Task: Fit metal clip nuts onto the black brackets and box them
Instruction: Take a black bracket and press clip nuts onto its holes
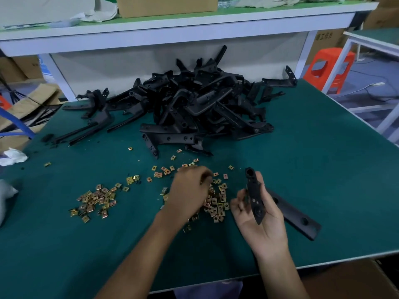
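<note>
1. On the green work mat (323, 169), close to its near edge, both hands are busy.
2. The left hand (190, 190) sits palm down over the main scatter of brass-coloured clip nuts (218, 203). Its fingers are bent down into them, but they are blurred, so I cannot tell whether they pinch one.
3. The right hand (259, 219) is palm up, just beside those nuts. Thumb and curled fingers are clamped on a black bracket (253, 197), which rises out of the palm with its round end pointing away.
4. Over to the left lies a smaller cluster of nuts (95, 201), well apart from both hands.
5. Further back, mid-table, a pile of black brackets (194, 104) is heaped below the upper shelf (172, 24).
6. A cardboard box (345, 281) peeks in at the near right corner, below the table edge. An orange stool (330, 67) stands beyond the far right side.
</note>
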The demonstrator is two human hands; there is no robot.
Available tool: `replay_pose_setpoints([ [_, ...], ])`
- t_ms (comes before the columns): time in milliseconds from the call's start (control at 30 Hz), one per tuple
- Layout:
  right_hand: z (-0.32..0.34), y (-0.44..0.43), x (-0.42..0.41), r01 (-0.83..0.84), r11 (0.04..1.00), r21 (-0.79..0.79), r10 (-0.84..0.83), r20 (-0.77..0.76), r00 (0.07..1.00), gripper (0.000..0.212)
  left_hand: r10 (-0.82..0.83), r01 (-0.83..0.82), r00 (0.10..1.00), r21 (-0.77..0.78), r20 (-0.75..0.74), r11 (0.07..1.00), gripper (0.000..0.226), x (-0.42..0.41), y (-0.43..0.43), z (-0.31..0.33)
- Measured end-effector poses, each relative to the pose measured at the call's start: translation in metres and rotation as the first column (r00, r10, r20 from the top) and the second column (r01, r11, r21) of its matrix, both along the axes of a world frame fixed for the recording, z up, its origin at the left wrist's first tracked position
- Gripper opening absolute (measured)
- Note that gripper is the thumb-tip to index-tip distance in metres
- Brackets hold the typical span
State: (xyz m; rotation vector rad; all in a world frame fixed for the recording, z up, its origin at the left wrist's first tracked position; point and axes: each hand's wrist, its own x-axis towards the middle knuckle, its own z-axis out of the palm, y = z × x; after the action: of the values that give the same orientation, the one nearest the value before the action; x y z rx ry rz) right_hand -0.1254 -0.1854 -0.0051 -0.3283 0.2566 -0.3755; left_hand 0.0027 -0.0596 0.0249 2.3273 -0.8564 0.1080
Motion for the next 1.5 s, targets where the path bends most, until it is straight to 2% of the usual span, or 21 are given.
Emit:
replay_pose_setpoints([
  [67, 0.0, 0.0, 0.001, 0.003, 1.0, 0.011, -0.002, -0.018, 1.0, 0.077, -0.05, 0.049, 0.998, 0.052, 0.03, 0.997, 0.017, 0.003, -0.03, -0.005],
  [167, -0.001, 0.0, -0.001, 0.005, 0.999, 0.033, -0.004, -0.024, 1.0, 0.049, -0.064, 0.053, 0.997, 0.245, 0.037, 0.968, 0.026, 0.014, -0.056, -0.01],
  [300, 0.001, 0.0, 0.001, 0.0, 0.999, 0.038, 0.001, -0.014, 1.0, 0.039, -0.051, 0.058, 0.998, 0.292, -0.03, 0.955, 0.013, 0.022, -0.065, -0.008],
  [367, 0.002, 0.001, 0.002, -0.003, 0.999, 0.042, 0.004, -0.008, 1.0, 0.039, -0.047, 0.066, 0.995, 0.236, -0.085, 0.969, 0.009, 0.017, -0.06, -0.003],
  [500, 0.003, 0.001, 0.002, -0.013, 0.999, 0.047, 0.013, 0.001, 1.0, 0.035, -0.069, 0.033, 0.933, -0.108, -0.354, 0.994, 0.005, -0.006, -0.033, 0.013],
  [633, 0.005, 0.003, 0.003, -0.035, 0.999, 0.034, 0.035, 0.006, 0.999, 0.031, -0.165, -0.093, 0.798, -0.39, -0.579, 0.916, 0.022, -0.04, 0.0, 0.019],
  [767, 0.006, 0.006, 0.003, -0.059, 0.998, 0.027, 0.058, 0.016, 0.998, 0.03, -0.272, -0.305, 0.605, -0.533, -0.749, 0.789, 0.022, -0.066, 0.014, 0.021],
  [900, 0.006, 0.007, 0.002, -0.07, 0.997, 0.037, 0.07, 0.018, 0.997, 0.03, -0.345, -0.349, 0.507, -0.554, -0.79, 0.756, 0.021, -0.077, 0.02, 0.024],
  [1067, 0.008, 0.01, 0.002, -0.08, 0.996, 0.033, 0.079, 0.011, 0.997, 0.03, -0.342, -0.332, 0.517, -0.552, -0.785, 0.765, 0.013, -0.084, 0.023, 0.021],
  [1133, 0.008, 0.01, 0.002, -0.078, 0.997, 0.008, 0.078, 0.008, 0.997, 0.03, -0.371, -0.343, 0.49, -0.566, -0.788, 0.75, 0.012, -0.087, 0.022, 0.02],
  [1333, 0.007, 0.009, 0.0, -0.091, 0.996, -0.007, 0.091, 0.025, 0.995, 0.031, -0.411, -0.456, 0.41, -0.573, -0.814, 0.681, 0.021, -0.095, 0.013, 0.023],
  [1500, 0.004, 0.01, 0.001, -0.11, 0.994, -0.024, 0.111, 0.039, 0.993, 0.033, -0.43, -0.571, 0.351, -0.554, -0.832, 0.605, 0.007, -0.101, 0.003, 0.025],
])
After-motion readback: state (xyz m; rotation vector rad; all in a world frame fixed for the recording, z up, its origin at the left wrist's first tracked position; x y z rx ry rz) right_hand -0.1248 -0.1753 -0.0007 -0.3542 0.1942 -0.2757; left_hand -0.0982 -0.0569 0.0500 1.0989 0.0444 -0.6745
